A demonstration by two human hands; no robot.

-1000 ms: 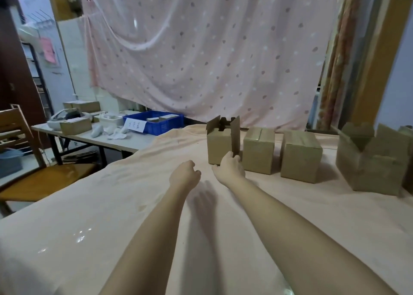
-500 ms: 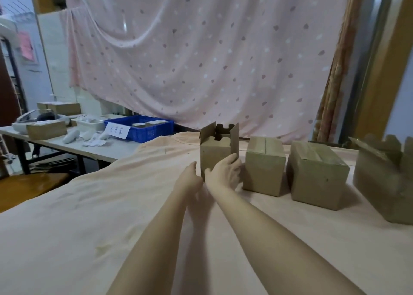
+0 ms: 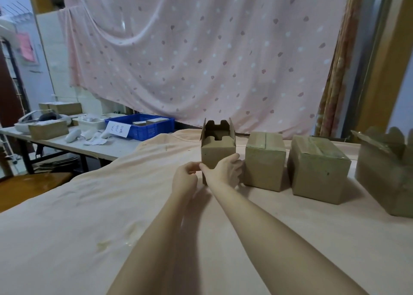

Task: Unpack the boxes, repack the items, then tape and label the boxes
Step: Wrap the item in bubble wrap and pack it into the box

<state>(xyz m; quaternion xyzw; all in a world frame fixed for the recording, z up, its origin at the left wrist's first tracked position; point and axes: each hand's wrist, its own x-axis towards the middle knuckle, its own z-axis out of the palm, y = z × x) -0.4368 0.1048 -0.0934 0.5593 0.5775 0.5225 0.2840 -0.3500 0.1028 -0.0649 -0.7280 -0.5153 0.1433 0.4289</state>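
R hand (image 3: pixel 225 171) gripped the open box (image 3: pixel 218 153) at the worktop's (image 3: pixel 67 238) far edge, L hand (image 3: pixel 185 178) curled beside it w/ nothing visibly held; one-sided grip prob could tip it into the taped box (image 3: pixel 264 160) just beside.

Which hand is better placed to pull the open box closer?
Probably the right hand. Its fingers already wrap the front right corner of the open box, thumb on the front face. The left hand sits curled at the box's lower left corner, only barely touching it.
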